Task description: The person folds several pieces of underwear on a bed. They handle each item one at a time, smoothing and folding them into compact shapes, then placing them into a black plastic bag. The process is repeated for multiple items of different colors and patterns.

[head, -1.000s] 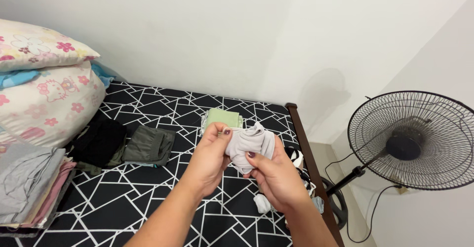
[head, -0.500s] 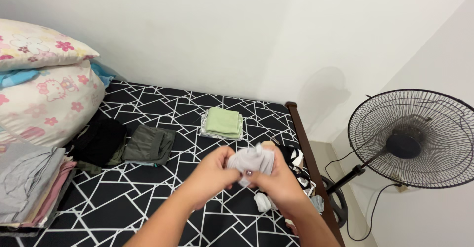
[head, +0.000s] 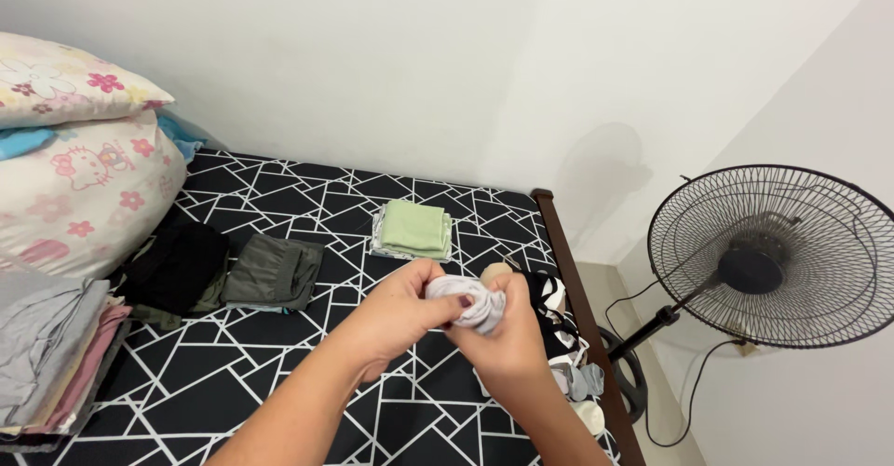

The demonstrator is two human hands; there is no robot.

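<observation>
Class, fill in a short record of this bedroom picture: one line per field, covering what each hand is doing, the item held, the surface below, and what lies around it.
Left hand: left hand grips the pale grey garment from the left
Right hand: right hand clasps the same bundle from below and the right
Held item: bunched into a small ball, above the bed
Surface: bed sheet, black with white lines
Behind hands: folded green cloth, folded olive garment, black garment
Left edge: clothes stack, floral pillows
Right: standing fan on the floor
</observation>
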